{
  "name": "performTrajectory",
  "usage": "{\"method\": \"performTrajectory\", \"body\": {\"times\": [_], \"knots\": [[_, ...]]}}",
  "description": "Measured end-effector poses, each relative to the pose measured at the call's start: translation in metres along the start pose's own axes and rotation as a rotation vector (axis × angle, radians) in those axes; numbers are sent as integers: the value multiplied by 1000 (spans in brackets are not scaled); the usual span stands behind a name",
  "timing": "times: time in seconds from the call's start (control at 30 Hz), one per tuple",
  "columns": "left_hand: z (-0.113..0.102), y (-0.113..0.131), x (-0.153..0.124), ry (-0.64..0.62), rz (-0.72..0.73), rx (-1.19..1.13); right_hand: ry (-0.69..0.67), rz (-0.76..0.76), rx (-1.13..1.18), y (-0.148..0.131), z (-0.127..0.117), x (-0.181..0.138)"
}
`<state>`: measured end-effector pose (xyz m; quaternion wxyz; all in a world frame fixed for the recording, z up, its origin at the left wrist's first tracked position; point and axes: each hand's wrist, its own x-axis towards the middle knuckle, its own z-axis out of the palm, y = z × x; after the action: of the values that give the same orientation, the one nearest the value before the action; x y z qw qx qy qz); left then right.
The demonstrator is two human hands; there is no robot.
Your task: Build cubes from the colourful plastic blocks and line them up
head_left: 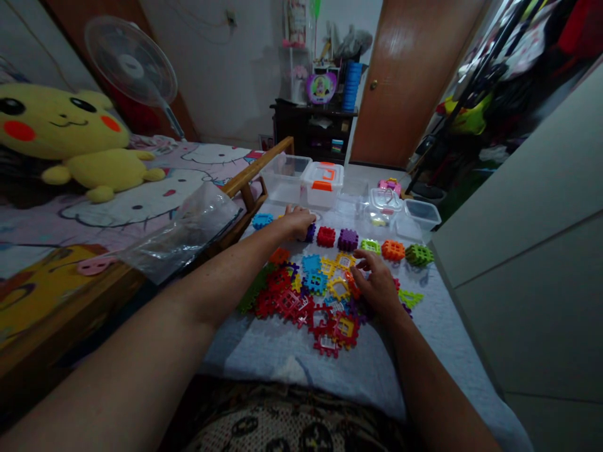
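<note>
Interlocking plastic toy blocks, flat squares with notched edges, lie in a loose multicoloured pile [287,301] in front of me. Behind it runs a row of stacked squares by colour, among them a light blue stack [262,220], a red stack [326,236], a purple stack [348,239], an orange stack [392,250] and a green stack [419,255]. My left hand [299,222] reaches over the row beside a dark blue stack [310,233], fingers apart; it partly covers that stack. At the pile's right side, my right hand [378,285] hovers with fingers spread, close to yellow and orange pieces.
Clear plastic boxes stand at the back of the cloth-covered table [282,348], one with an orange-handled lid [325,179]. A wooden bed rail [245,182] and a plastic bag [183,235] border the left. A pale cabinet [527,251] borders the right.
</note>
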<state>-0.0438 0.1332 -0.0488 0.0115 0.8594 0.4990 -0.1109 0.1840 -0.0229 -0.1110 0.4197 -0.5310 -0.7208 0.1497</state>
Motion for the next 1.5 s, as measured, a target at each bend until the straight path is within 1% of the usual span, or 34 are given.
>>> {"method": "performTrajectory", "body": {"times": [0.07,0.13,0.17,0.2,0.3,0.37,0.43,0.53,0.63,0.77,0.97,1.17,1.27,1.4,1.5], "knots": [[-2,3,-9,111,20,3,7,4,-2,0,0,0],[-7,10,-25,245,68,-22,27,10,-1,-1,-1,0],[-8,14,-35,287,105,-48,37,14,-1,-2,-1,0],[-9,19,-46,293,156,-87,46,17,-1,-2,-1,0],[-2,35,-77,153,314,-202,50,26,-5,-3,-1,0],[8,43,-91,110,326,-221,43,20,-8,-3,0,0],[20,48,-98,87,276,-201,37,14,-8,-3,1,0],[32,52,-96,64,188,-187,25,12,-8,-1,3,-1],[36,54,-89,68,129,-189,12,17,-4,0,4,-2],[39,54,-81,64,98,-220,17,26,2,-1,2,-2],[40,46,-70,13,64,-287,-3,21,0,-2,1,-2],[40,41,-64,88,52,-493,-23,11,-12,-3,2,-3],[38,44,-66,186,76,-538,-34,10,-15,-4,1,-3],[36,53,-67,330,105,-453,-37,3,-6,-4,1,-3],[39,60,-67,379,100,-306,-45,2,-11,-3,2,-4]]}}
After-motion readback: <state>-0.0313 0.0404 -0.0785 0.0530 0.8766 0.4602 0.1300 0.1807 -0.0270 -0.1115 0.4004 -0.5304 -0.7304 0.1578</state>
